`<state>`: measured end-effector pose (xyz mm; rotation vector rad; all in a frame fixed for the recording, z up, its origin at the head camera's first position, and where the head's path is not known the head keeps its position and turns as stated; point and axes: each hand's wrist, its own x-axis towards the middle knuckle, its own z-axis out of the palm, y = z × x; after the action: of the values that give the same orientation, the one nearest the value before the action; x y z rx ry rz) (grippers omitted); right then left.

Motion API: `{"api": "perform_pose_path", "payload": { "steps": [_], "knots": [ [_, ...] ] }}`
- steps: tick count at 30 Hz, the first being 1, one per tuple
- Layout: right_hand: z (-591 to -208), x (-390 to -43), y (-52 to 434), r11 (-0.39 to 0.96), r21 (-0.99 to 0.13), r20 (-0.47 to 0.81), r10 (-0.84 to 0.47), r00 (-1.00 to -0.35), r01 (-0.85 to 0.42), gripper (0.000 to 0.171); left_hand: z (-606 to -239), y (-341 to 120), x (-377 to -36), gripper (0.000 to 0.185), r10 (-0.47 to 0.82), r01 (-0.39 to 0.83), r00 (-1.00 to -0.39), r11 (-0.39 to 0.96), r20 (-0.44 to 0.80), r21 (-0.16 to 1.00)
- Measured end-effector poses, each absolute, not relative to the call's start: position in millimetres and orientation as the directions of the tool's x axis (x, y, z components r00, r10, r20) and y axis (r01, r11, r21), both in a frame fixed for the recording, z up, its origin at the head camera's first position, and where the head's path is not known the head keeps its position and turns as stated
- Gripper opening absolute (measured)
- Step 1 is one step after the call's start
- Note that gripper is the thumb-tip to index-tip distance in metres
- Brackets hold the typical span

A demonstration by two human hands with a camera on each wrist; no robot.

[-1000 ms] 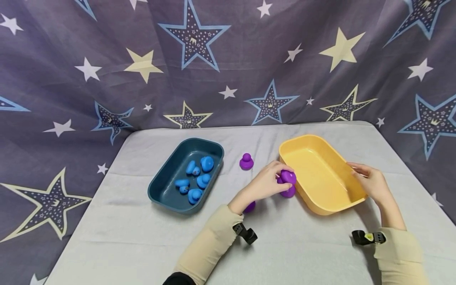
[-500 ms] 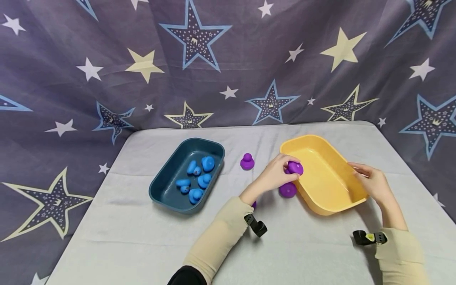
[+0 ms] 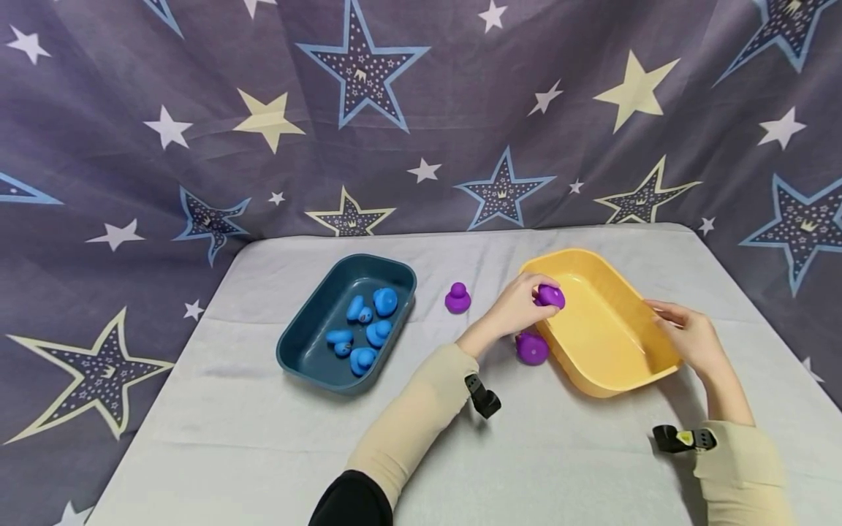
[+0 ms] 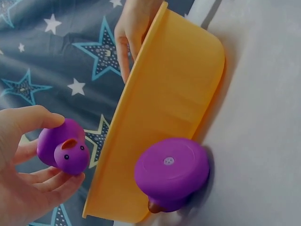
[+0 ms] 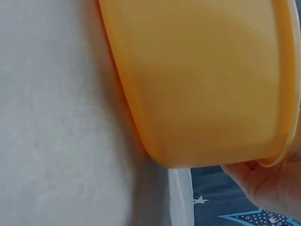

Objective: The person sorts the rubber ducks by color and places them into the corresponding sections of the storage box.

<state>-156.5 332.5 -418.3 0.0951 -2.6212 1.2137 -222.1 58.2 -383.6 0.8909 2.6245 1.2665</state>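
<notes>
My left hand (image 3: 522,303) pinches a small purple duck (image 3: 550,296) just over the left rim of the yellow tub (image 3: 601,365); in the left wrist view the same purple duck (image 4: 63,147) sits between thumb and fingers. A second purple duck (image 3: 531,348) lies tipped on the cloth against the tub's left wall, its flat base showing (image 4: 171,165). A third purple duck (image 3: 457,298) stands between the two tubs. My right hand (image 3: 684,334) holds the tub's right rim, seen from below as the right hand (image 5: 270,181) under the yellow tub (image 5: 207,80).
A dark teal tub (image 3: 309,361) with several blue ducks (image 3: 365,329) sits left of centre on the grey cloth-covered table (image 3: 230,438). A star-patterned curtain (image 3: 421,109) hangs behind the table. The table's edges fall away at left and right.
My left hand has lifted the purple duck up and to the right, from beside the tub's left wall to over its rim. The right hand has stayed on the rim.
</notes>
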Motion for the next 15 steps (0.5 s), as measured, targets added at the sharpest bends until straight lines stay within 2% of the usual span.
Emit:
{"api": "perform_pose_path", "payload": {
  "steps": [15],
  "knots": [
    [-417,-154,329,0.675,-0.72,0.275,0.061,-0.96,-0.163,0.025,-395,67,-246,0.039,0.572,0.494,-0.805,0.501,0.157,0.711]
  ]
}}
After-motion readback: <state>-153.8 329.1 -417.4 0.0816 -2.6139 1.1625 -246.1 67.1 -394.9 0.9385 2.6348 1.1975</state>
